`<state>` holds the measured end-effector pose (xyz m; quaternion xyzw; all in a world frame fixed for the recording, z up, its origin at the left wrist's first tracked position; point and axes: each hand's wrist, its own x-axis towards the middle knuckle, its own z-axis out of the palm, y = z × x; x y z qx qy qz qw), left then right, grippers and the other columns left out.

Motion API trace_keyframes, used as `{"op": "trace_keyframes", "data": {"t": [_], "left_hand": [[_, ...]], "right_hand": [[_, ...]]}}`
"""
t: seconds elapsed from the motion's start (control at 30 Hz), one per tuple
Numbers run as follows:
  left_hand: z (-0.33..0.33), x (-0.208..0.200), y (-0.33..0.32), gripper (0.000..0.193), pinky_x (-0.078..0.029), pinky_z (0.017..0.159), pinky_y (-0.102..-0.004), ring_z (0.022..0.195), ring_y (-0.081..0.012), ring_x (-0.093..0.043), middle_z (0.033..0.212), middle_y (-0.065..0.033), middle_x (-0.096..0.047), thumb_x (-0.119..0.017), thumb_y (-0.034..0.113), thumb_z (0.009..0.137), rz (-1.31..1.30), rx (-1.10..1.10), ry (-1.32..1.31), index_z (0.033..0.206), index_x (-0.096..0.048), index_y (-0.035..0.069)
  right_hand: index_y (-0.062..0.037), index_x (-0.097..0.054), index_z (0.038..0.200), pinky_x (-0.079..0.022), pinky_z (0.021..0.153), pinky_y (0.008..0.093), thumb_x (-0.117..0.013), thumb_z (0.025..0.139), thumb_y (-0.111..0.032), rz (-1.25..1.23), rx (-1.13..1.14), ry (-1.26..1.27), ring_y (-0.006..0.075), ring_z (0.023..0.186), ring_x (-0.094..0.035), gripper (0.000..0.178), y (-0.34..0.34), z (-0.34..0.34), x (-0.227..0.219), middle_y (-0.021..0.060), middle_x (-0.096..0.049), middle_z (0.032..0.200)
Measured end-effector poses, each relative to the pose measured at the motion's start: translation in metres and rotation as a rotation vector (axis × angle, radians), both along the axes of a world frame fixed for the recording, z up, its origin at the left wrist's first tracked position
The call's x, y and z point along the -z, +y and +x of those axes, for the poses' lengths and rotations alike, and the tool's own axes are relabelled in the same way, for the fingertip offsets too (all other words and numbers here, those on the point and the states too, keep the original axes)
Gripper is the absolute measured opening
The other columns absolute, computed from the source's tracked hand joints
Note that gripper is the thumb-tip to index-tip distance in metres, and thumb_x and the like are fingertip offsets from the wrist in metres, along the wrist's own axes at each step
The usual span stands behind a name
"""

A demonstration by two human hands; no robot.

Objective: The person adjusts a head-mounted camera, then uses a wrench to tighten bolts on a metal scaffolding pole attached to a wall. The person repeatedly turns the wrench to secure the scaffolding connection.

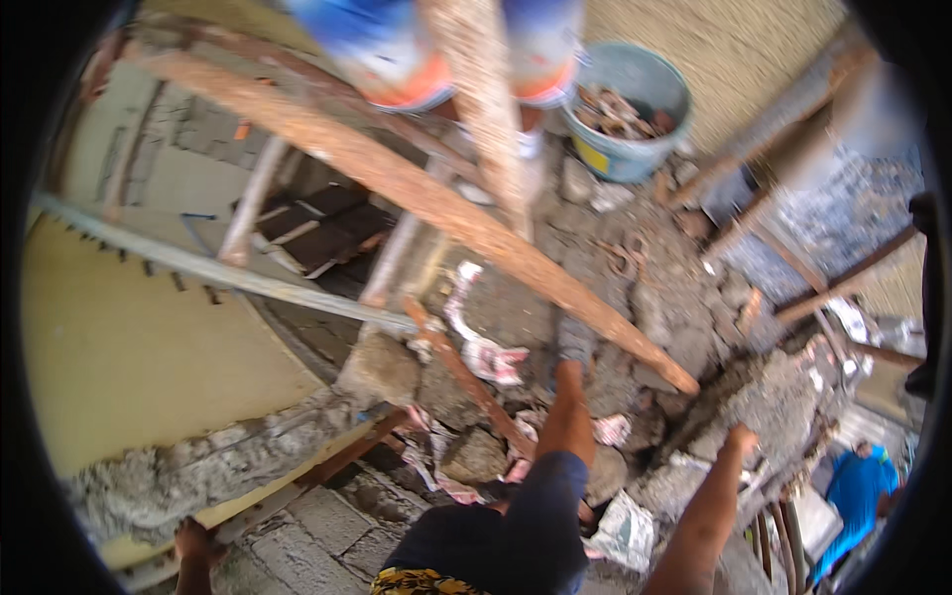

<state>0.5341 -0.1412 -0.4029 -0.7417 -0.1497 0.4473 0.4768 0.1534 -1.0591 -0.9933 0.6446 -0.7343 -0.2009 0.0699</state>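
Note:
At the lower left my left hand (196, 540) is closed over a long narrow beam (266, 508) along the top of a broken wall. My right arm reaches forward, and my right hand (741, 436), its fingers curled, rests against a big lump of broken concrete (769, 407). Blur hides whether anything small is in that hand. Between my hands, one of my legs (567, 426) stretches out, its foot on the rubble. Just ahead of that foot slants a long rusty-brown wooden beam (426, 203).
Another person's blue, white and orange shorts (372, 50) show behind an upright timber (481, 99). A grey-blue bucket (635, 149) holds debris. Rubble and torn sacking (491, 357) cover the ground. A dark opening (317, 233) lies left. A person in blue (855, 496) is at lower right.

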Motion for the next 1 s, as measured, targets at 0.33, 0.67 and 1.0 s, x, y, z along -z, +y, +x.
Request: {"op": "trace_keyframes", "data": {"t": [0.33,0.67,1.0], "left_hand": [[-0.074,-0.014,-0.125,0.083,-0.05,0.101,-0.0415,0.115,-0.0354,-0.066,0.121,-0.0206,-0.069,-0.053,0.068,0.097,-1.482,-0.31,-0.543,0.147,-0.048,0.002],[-0.099,-0.136,-0.087,0.036,-0.044,0.06,-0.0315,0.061,-0.0138,-0.043,0.075,0.0003,-0.047,-0.044,0.045,0.11,-2.74,-1.07,-1.547,0.12,-0.051,0.012],[-0.126,-0.492,0.037,0.057,-0.026,0.046,-0.0208,0.055,-0.0019,-0.031,0.071,0.009,-0.037,-0.036,0.062,0.107,-1.982,0.569,-2.435,0.118,-0.056,0.009]], "right_hand": [[0.0014,-0.059,0.114,-0.053,0.09,0.0427,-0.065,0.088,-0.021,0.567,-1.088,-1.606,0.0327,0.1,-0.066,0.035,0.4,0.37,-0.387,0.0175,-0.068,0.105],[-0.003,-0.065,0.104,-0.053,0.083,0.0399,-0.065,0.087,-0.013,1.125,-2.01,-2.344,0.0288,0.09,-0.067,0.019,0.669,0.301,-0.768,0.0156,-0.068,0.096],[0.0056,-0.018,0.155,-0.043,0.109,0.0507,-0.077,0.088,-0.047,0.894,-2.135,-2.298,0.0427,0.13,-0.047,0.103,0.85,0.366,-0.915,0.0303,-0.034,0.149]]}}
